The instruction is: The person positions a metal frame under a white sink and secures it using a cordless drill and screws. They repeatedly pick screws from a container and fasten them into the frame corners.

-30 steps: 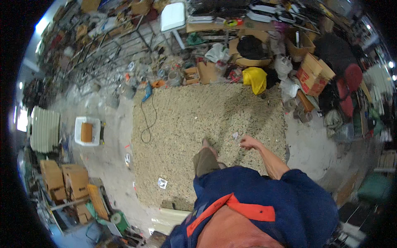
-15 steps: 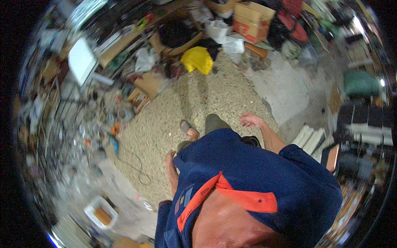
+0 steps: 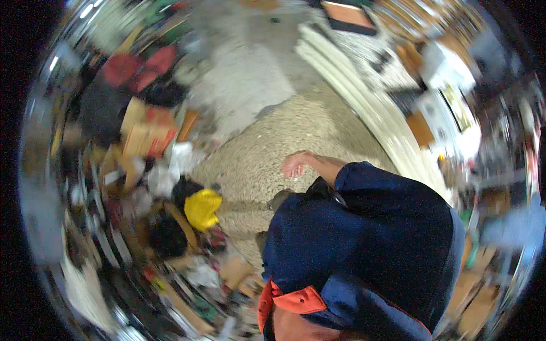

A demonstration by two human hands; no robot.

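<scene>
My right hand (image 3: 294, 163) hangs in the air over the speckled floor (image 3: 244, 153), in front of my body. Its fingers droop loosely apart and a little blurred, with nothing seen in them. Nothing is being touched by this hand; the nearest thing is a dark item (image 3: 321, 190) at my waist. The left hand does not show. My body, in a dark blue shirt with an orange collar, covers the lower middle of the picture.
A yellow bag-like item (image 3: 203, 210) lies to the left among clutter, near a cardboard box (image 3: 149, 136). Long pale strips (image 3: 364, 102) run along the right side of the floor. White box-like items (image 3: 443, 116) stand farther right.
The view has swung to the right, so the yellow item and cardboard box now lie to the left. My left hand has gone out of view. The right hand remains raised and bare.
</scene>
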